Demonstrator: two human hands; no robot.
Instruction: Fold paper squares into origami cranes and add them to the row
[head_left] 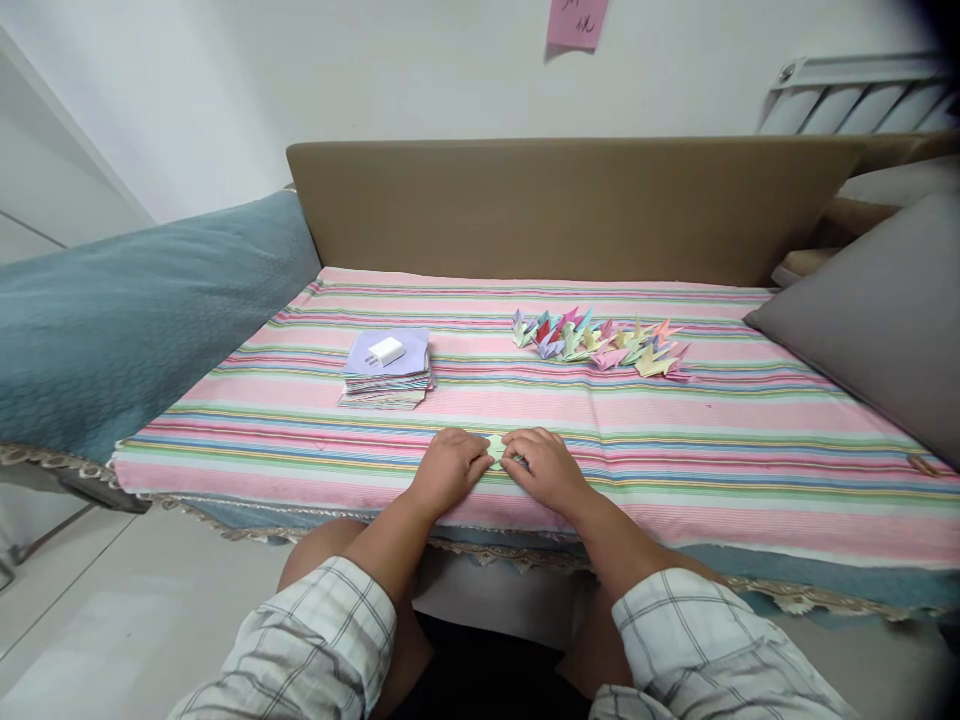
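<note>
"When you look down, what is the biggest thing?"

"A long sofa [570,210] with a brown back. A stripy cloth [712,430] is spread over its seat."

"What sits on the cloth?"

"A bunch of folded paper birds [589,340], over to the right and further back. A smaller stack of paper [386,390] sits to the left."

"And the hands?"

"The left hand [448,470] and the right hand [547,468] are close together, near the front edge. Their fingers curl in, and both pinch a little green paper [496,452]."

"Is it heavy?"

"No, I think it's very light. It looks thin, so it might crease or rip if pulled hard. The sides seem best to hold, with thumbs and fingertips."

"Where is it, then?"

"Right between the two hands, one on each side. They hide some of it, so I can't tell its whole shape."
</note>
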